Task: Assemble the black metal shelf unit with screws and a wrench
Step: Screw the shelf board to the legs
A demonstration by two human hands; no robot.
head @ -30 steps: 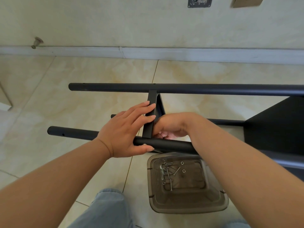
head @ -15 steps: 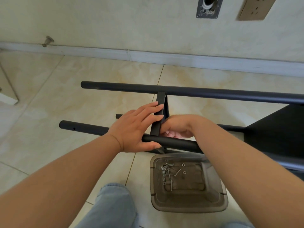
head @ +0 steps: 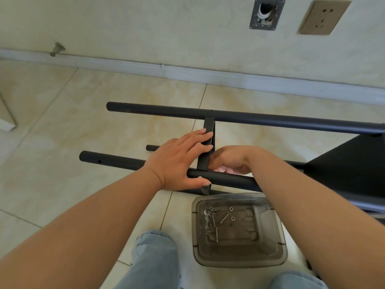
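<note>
Change: since a second ago my view has tipped up, so more wall shows and the frame sits lower in the picture; both hands keep their places at the joint.
Left hand (head: 177, 161): fingers straight and laid flat across the crossbar (head: 205, 152), thumb tucked under the near tube (head: 125, 163); it presses and steadies, it does not curl round anything.
Crossbar: a flat black strip running away from me, from the near tube to the far tube (head: 270, 119), at right angles to both.
Key relation: both tubes run left to right; the joint where the crossbar meets the near tube lies just beside my right hand (head: 233, 161), on its left, and my left fingertips lie on the strip just beyond it.
Right hand: fingers curled under at the joint, behind the strip; I cannot tell whether they pinch a screw or a tool.
Shelf unit: matte black, lying on its side on the tile floor (head: 62, 122), with a shelf panel (head: 343, 163) at the right.
Screws (head: 212, 217): loose with washers in the smoky plastic bin (head: 277, 257), near my right forearm.
</note>
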